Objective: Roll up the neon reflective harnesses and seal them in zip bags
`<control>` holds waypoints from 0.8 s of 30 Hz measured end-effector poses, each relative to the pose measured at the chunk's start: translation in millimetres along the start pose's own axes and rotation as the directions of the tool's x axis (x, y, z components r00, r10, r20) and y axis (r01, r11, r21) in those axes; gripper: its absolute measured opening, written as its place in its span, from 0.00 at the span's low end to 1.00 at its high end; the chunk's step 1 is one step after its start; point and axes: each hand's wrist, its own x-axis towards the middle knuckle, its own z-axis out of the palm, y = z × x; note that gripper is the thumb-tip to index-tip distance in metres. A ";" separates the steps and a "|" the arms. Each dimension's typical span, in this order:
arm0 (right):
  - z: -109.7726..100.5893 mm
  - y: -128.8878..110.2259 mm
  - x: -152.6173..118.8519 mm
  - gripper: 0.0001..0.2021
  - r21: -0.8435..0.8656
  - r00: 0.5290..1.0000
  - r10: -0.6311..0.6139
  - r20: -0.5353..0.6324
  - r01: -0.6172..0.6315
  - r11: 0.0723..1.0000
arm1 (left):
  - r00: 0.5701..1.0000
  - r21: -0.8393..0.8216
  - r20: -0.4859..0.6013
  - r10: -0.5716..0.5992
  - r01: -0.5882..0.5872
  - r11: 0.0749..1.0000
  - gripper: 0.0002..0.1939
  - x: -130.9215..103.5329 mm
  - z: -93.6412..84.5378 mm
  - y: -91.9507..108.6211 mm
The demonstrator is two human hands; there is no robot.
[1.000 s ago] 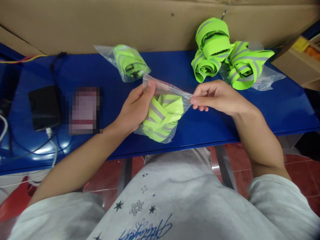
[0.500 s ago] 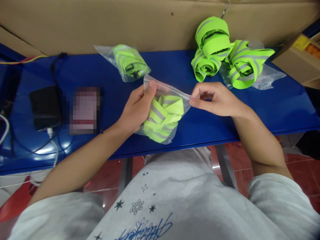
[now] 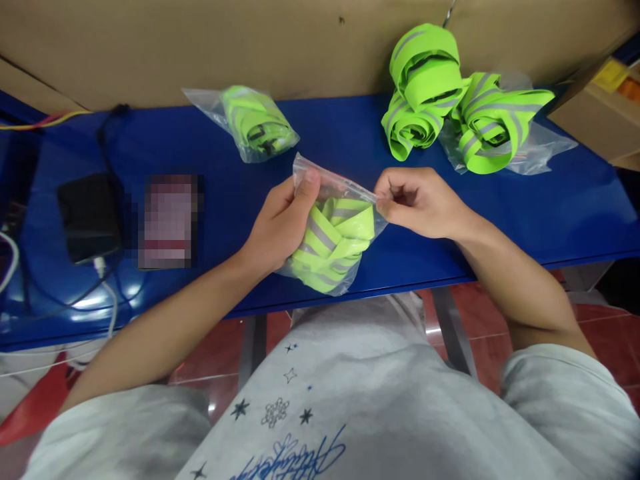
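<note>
A clear zip bag (image 3: 345,282) sits at the front edge of the table, between my two hands. Inside it lies a bundled neon-green strap (image 3: 333,243) with grey reflective stripes. My left hand (image 3: 285,223) grips the bag's left side, thumb in front near the top edge. At the right end of the zip strip, my right hand (image 3: 420,203) pinches the corner between thumb and curled forefinger. The zip edge is stretched taut between the hands. The left fingers are partly hidden behind the bag.
A bagged green strap (image 3: 257,123) lies at the back of the blue table (image 3: 330,123). Loose green straps (image 3: 425,73) are piled at the back right, beside another strap on a plastic bag (image 3: 555,143). Left are a black box (image 3: 89,217) with cables and a blurred rectangular item (image 3: 167,220).
My right hand has shifted slightly left along the zip edge. My left hand and the bag have moved a little to the right and down.
</note>
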 end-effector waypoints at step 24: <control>17.7 -2.1 1.4 0.11 0.051 0.998 0.028 -0.047 -0.026 0.998 | 0.995 0.071 0.085 -0.059 0.053 0.996 0.28 -10.4 10.9 12.1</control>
